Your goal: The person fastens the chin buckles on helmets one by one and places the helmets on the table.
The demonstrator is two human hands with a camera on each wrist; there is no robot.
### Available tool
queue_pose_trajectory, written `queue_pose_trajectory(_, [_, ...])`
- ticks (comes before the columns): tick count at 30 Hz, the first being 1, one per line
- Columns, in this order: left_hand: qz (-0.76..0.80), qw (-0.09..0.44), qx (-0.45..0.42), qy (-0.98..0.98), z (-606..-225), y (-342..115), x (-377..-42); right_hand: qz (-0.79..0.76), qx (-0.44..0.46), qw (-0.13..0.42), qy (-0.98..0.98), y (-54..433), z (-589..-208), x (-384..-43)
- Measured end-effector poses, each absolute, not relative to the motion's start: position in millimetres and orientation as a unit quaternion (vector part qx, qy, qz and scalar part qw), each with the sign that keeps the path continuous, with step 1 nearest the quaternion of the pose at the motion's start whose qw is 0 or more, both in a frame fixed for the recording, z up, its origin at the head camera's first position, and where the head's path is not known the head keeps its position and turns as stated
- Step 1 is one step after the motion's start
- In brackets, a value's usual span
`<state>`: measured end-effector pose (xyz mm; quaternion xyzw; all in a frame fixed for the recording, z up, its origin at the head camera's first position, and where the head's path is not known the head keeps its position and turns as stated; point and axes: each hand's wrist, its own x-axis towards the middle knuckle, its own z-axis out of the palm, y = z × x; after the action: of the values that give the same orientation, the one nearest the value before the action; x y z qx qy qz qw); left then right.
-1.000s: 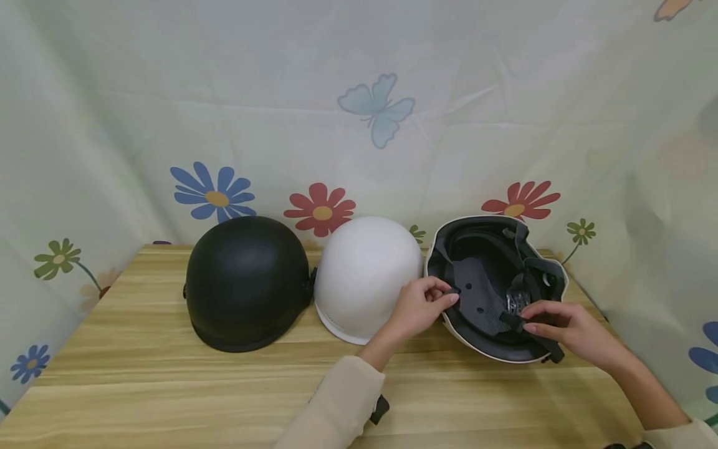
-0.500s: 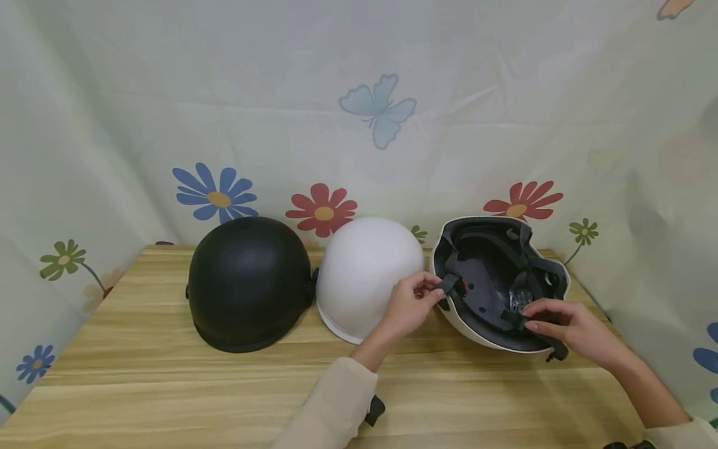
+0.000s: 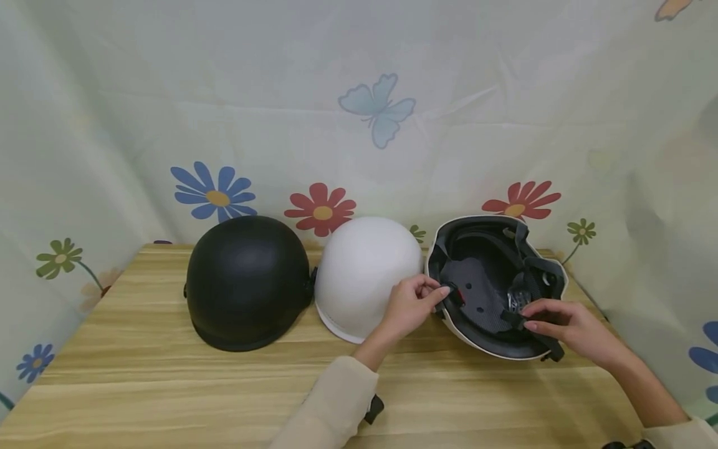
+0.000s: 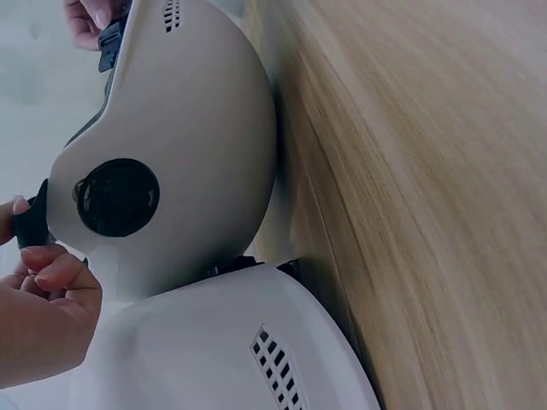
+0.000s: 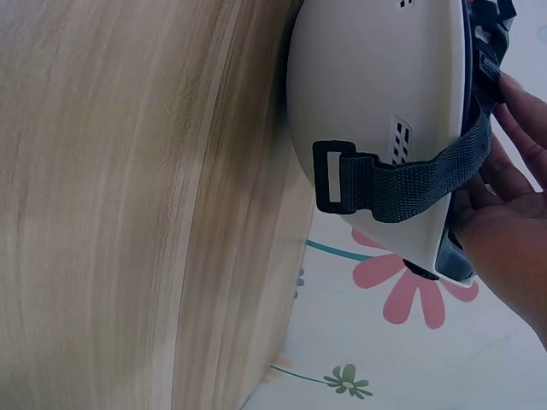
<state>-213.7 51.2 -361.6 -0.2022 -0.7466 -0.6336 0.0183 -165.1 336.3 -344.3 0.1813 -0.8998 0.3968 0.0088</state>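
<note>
An upturned white helmet (image 3: 470, 342) with black padding lies at the right, its hollow towards the head view. My left hand (image 3: 408, 305) pinches a black chin strap (image 4: 34, 218) at its left rim; a bit of red shows beside the fingertips. At the right side of the opening, my right hand (image 3: 578, 330) pinches another black strap piece (image 3: 513, 320) between thumb and fingers. A webbing strap (image 5: 410, 188) with a black slider hangs outside the shell in the right wrist view. A round black disc (image 4: 118, 197) marks the shell's side in the left wrist view.
A second white helmet (image 3: 367, 274) stands dome up just left of the upturned one. Further left is a black helmet (image 3: 247, 280), also dome up. All rest on a wooden table (image 3: 185, 399) before a flowered curtain (image 3: 269, 125).
My left hand first drew its strap left over the rim, and the helmet rocked right. Now the helmet has rocked back slightly left. The right hand keeps its grip almost unmoved.
</note>
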Motion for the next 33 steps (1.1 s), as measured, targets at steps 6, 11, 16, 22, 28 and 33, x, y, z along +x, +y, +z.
queue_pose_trajectory(6, [-0.646,0.022,-0.197,-0.737,-364.0,49.9,-215.3,0.399,0.182,0.011,-0.899,337.6,-345.2,-165.3])
queue_pose_trajectory(11, [-0.647,0.045,-0.200,-0.735,-364.2,44.3,-217.5,0.399,0.176,0.009,-0.900,338.4,-346.8,-166.6])
queue_pose_trajectory(16, [-0.651,0.047,-0.190,-0.734,-363.6,40.7,-218.5,0.398,0.172,0.008,-0.901,338.9,-348.1,-167.8])
queue_pose_trajectory(22, [-0.654,0.035,-0.172,-0.736,-362.3,38.2,-217.8,0.390,0.169,0.009,-0.905,339.0,-347.9,-168.1])
queue_pose_trajectory(28, [-0.599,0.059,-0.227,-0.765,-363.5,35.9,-218.5,0.390,0.170,0.011,-0.905,337.7,-347.0,-167.7])
queue_pose_trajectory(33, [-0.524,0.073,-0.282,-0.800,-362.9,35.6,-221.4,0.389,0.172,0.011,-0.905,337.1,-346.9,-167.1])
